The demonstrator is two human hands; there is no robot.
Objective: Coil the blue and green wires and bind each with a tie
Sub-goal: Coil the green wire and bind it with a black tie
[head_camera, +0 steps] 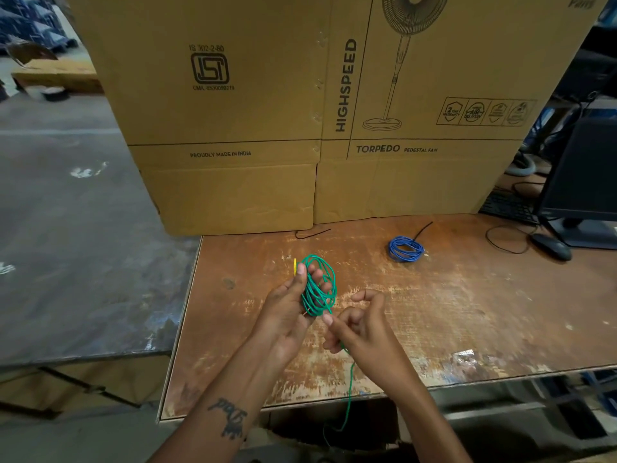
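Above the worn brown wooden table (434, 312), the left hand (287, 312) grips the coiled green wire (319, 289) while the right hand (362, 324) pinches its loose tail; the coiled blue wire (405, 249) lies well apart.

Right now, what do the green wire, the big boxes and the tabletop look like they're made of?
Green wire: probably plastic-insulated, smooth, bends into loose loops.
Boxes: corrugated cardboard, matte brown, printed, creased.
Tabletop: likely laminated board, brown coating worn off in pale patches.
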